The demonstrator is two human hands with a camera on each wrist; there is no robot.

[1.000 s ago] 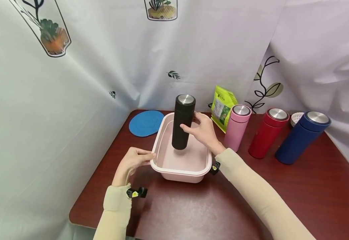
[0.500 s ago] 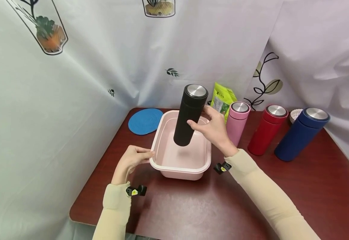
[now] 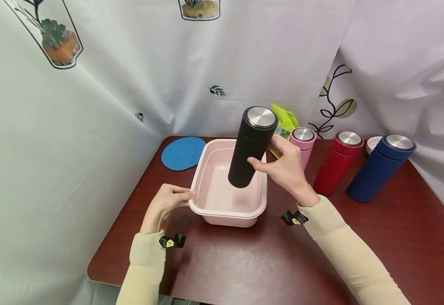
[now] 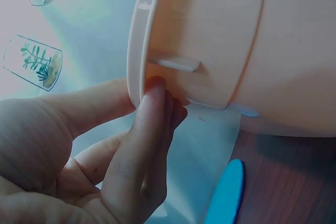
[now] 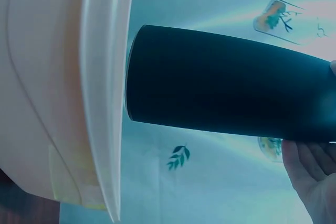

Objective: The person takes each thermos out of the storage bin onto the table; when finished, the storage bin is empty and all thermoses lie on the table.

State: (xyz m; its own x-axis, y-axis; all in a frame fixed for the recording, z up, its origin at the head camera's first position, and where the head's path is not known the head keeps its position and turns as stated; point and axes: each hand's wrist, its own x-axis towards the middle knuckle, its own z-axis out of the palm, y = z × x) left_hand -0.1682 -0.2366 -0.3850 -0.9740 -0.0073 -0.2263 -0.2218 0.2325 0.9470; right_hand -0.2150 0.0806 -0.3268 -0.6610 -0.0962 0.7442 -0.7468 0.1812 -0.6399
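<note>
My right hand [image 3: 284, 167] grips a black thermos flask [image 3: 249, 146] with a silver lid top, thumb on the near side and fingers behind. The flask leans to the right above a pale pink plastic basin [image 3: 222, 219]. In the right wrist view the flask's base [image 5: 131, 72] is level with the basin's rim [image 5: 105, 77]. My left hand [image 3: 168, 203] pinches the basin's left rim, thumb on top; in the left wrist view the fingers [image 4: 149, 124] curl under the rim [image 4: 139, 40].
Pink [image 3: 303, 146], red [image 3: 338, 163] and blue [image 3: 381, 167] thermos flasks stand in a row to the right. A green packet [image 3: 284, 116] is partly hidden behind my right hand. A blue round mat [image 3: 182, 153] lies back left, and a small white basket [image 3: 372, 145] sits behind the blue flask.
The black thermos flask has risen and moved right with my right hand, tilting further rightward. My left hand keeps its pinch on the basin's rim.
</note>
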